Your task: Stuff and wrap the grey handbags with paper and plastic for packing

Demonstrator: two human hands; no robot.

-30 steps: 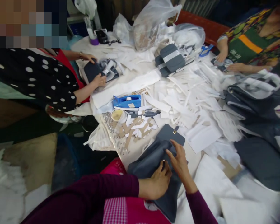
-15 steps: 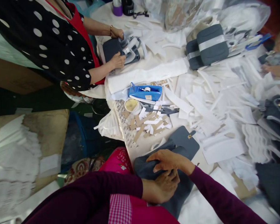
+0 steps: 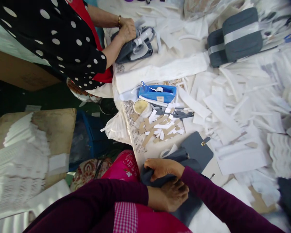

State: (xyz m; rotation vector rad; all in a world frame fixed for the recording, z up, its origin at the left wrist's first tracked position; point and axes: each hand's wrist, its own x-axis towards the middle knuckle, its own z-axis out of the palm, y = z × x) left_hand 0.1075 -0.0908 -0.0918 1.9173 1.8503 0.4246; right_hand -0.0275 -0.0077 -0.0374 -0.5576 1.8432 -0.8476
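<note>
A blue-grey handbag (image 3: 196, 149) lies at the near table edge, its flap spread away from me with a gold-coloured clasp (image 3: 203, 143) on the strap end. My right hand (image 3: 163, 169) grips the bag's left edge, thumb and forefinger bent around the material. Just below it, my left hand (image 3: 173, 195) lies against the bag's near part with fingers curled into it. The right forearm and the hands cover much of the bag's middle.
Paper and card strips (image 3: 160, 127), a blue tape dispenser (image 3: 157, 93) and a round tub (image 3: 141, 106) lie beyond the bag. White scraps (image 3: 223, 113) cover the right. Across the table a co-worker's hands (image 3: 128, 29) handle another grey bag (image 3: 133, 51). Wrapped grey bags (image 3: 242, 38) stand far right.
My right hand has shifted left and closed on the bag's edge. My left hand stays nearly in place. The co-worker's hands have come together over their bag. The view has shifted slightly.
</note>
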